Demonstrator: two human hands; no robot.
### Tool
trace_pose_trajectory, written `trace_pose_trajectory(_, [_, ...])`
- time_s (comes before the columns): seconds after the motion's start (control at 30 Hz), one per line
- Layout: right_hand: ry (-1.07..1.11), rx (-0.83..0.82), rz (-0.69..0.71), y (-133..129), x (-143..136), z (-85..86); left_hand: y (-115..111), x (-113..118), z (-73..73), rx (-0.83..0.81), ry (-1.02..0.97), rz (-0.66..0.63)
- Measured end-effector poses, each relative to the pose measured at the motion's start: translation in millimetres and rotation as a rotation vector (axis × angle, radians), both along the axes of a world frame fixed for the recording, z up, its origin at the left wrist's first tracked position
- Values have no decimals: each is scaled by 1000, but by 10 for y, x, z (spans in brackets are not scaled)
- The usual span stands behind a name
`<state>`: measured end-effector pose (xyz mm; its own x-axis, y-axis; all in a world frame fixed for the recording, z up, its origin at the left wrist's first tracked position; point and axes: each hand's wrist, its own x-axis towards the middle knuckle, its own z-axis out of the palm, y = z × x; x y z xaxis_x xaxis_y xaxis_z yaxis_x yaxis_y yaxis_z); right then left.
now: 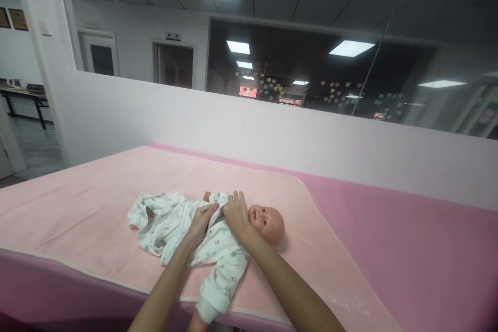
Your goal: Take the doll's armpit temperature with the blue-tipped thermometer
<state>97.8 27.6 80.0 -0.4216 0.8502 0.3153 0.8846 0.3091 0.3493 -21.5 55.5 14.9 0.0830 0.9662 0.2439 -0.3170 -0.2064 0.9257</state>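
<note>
A baby doll [272, 224] lies on its back, its bare head to the right. It wears a white patterned romper [218, 245], whose leg part lies crumpled and loose to the left. My left hand [202, 222] is closed at the romper's front, with fabric pinched at its fingertips. Just below the doll's chin, my right hand [236, 211] is bent over the upper front edge of the romper and grips cloth there. Between the two hands a strip of the fabric is raised. One doll sleeve reaches toward me over the near edge.
A pink pad [97, 202] covers much of the darker pink table surface [420, 249]. Behind it stands a low white wall [249, 124] with a window above. At far left, a desk [27, 94] holds papers.
</note>
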Motion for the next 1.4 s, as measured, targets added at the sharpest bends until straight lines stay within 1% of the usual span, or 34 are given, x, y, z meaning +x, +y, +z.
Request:
trace_pose_trajectory(0.07, [39,32,1,-146,53,111,-32,-7,25,29,51,-6])
trace_pose_trajectory(0.13, [183,97,-10,-332,174,248,-85,-6,68,86,179,-75])
trace_pose_trajectory(0.17, [300,139,-26,-431,259,319,-114,0,92,121,266,-120])
trace_pose_trajectory(0.2, [443,178,-71,-530,355,387,-143,8,113,159,354,-162])
trace_pose_trajectory(0.27, [714,206,-133,-708,561,498,-188,30,145,223,488,-217])
trace_pose_trajectory(0.3, [847,186,-145,-782,659,537,-204,40,154,242,525,-230])
trace_pose_trajectory(0.33, [978,150,-127,-846,745,564,-214,48,159,253,545,-242])
trace_pose_trajectory(0.43, [1347,-50,34,-990,905,589,-229,54,163,250,554,-252])
trace_pose_trajectory(0.5, [1520,-173,130,-1064,930,587,-235,48,168,251,548,-246])
trace_pose_trajectory(0.53, [1577,-211,151,-1097,927,587,-239,45,171,253,548,-244])
trace_pose_trajectory(0.67, [1667,-264,164,-1195,877,604,-256,51,177,258,577,-214])
trace_pose_trajectory(0.77, [1673,-284,182,-1215,843,622,-266,64,175,257,615,-184])
trace_pose_trajectory(0.87, [1665,-297,197,-1199,813,632,-277,70,177,261,618,-183])
trace_pose_trajectory(1.03, [1637,-306,221,-1130,779,638,-275,74,165,287,652,-167])
trace_pose_trajectory(1.2, [1592,-273,258,-1015,785,675,-255,83,150,297,682,-157])
trace_pose_trajectory(1.4, [1665,-302,254,-865,758,722,-277,91,192,310,709,-162])
